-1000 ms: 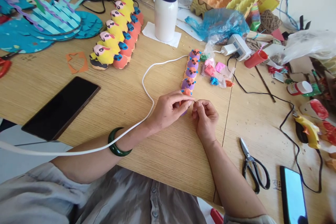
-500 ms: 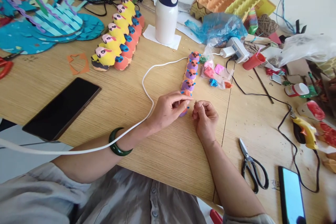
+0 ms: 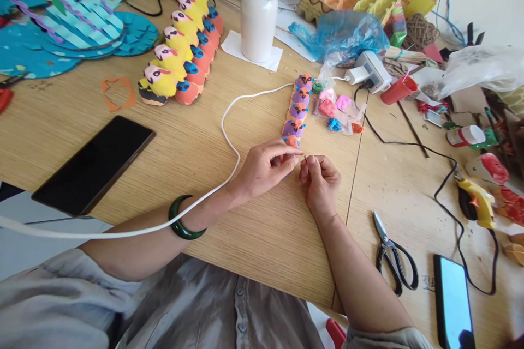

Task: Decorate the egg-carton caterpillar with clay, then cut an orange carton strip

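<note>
A narrow strip of egg carton [image 3: 300,103] lies in front of me, its row of bumps coloured purple and orange with small blue and dark bits, like little animal faces. My left hand [image 3: 268,169] is over its near end and hides part of it. The index finger is stretched out and the thumb lies just below, with a small gap at the tips. Close to those fingertips, my right hand [image 3: 322,182] pinches a tiny dark piece [image 3: 305,157] between thumb and index finger. Soft clay lumps in clear wrap [image 3: 335,106] lie right of the strip.
A white cable [image 3: 233,142] runs across my left forearm. Scissors [image 3: 393,256] and a lit phone [image 3: 454,300] lie at right, a dark phone [image 3: 96,163] at left. Behind stand a yellow-and-orange painted egg carton [image 3: 180,49] and a white bottle [image 3: 260,16].
The view has shifted slightly, so the far objects sit a little higher. Both hands keep nearly the same pose; the left index fingertip is slightly closer to the right hand's pinch.
</note>
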### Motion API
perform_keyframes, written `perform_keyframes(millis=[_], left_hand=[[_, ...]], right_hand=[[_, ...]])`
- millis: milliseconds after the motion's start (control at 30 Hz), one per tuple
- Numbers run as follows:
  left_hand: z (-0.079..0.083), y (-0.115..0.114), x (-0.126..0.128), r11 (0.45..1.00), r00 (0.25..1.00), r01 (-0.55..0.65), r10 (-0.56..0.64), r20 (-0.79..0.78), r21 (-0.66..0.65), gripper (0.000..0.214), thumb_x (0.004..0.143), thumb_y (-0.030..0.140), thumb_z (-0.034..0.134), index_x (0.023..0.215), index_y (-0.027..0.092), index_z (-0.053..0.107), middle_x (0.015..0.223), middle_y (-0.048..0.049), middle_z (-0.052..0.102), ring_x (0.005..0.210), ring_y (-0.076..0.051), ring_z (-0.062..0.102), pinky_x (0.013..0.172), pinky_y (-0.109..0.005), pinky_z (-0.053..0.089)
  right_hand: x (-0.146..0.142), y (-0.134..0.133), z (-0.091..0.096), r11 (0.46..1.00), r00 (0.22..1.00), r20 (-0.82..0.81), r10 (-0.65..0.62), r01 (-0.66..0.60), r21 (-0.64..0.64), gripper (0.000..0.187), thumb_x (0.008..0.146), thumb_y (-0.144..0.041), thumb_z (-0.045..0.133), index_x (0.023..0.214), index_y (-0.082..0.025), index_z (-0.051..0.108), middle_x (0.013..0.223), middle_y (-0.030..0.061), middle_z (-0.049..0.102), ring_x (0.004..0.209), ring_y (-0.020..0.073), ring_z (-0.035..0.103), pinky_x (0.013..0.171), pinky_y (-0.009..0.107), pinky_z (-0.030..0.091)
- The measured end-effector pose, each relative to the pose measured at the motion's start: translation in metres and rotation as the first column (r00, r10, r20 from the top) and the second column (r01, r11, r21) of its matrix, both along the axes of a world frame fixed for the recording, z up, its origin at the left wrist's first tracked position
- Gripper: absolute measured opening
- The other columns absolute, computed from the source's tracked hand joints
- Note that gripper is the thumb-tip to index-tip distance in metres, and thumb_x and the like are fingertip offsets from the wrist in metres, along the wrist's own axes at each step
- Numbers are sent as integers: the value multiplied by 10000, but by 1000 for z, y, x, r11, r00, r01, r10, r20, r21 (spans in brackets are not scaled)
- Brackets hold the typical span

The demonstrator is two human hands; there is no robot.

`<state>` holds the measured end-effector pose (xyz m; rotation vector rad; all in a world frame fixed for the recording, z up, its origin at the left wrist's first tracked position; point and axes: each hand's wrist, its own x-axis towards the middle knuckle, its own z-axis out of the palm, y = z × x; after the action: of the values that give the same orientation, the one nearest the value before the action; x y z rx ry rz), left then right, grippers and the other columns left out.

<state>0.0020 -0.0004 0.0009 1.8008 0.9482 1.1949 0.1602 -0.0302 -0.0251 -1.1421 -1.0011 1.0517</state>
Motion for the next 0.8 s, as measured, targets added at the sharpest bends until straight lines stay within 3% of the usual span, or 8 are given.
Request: perform_keyframes(millis=[200,367,600,800], left_hand=[[-1,-1,1,999,1000,4,-4,-19,34,102,910,154,719,991,146,780,879,-25,752,676,-80,599,640,-194,482],[-2,0,0,999,1000,-23,22,22,37,100,919,146,699,982,165,775,907,-28,758,705,-91,617,657,-207,490],[-3,1,0,999,999,-40,40,28,9,79,922,179,703,961,169,772,873,-22,742,689,-94,600,662,-219,490],[-3,1,0,1000,1000,-19,19,16,1,105,905,127,700,962,176,773,906,-19,762,712,-92,627,653,-207,490]], right_hand=[[0,-1,2,999,998,55,31,-31,8,368,914,-488,718,701,-205,619,563,-56,536,483,74,448,491,223,381],[-1,-1,4,998,997,-37,64,-63,17,343,931,-537,670,817,-213,693,627,-41,582,493,79,481,478,228,391],[1,-2,3,997,996,-44,74,-72,30,188,899,-395,748,863,-216,704,690,-40,621,515,72,511,498,220,415],[1,-2,6,997,993,-93,68,-65,33,205,926,-393,700,842,-206,701,705,-33,625,517,68,505,507,224,417]])
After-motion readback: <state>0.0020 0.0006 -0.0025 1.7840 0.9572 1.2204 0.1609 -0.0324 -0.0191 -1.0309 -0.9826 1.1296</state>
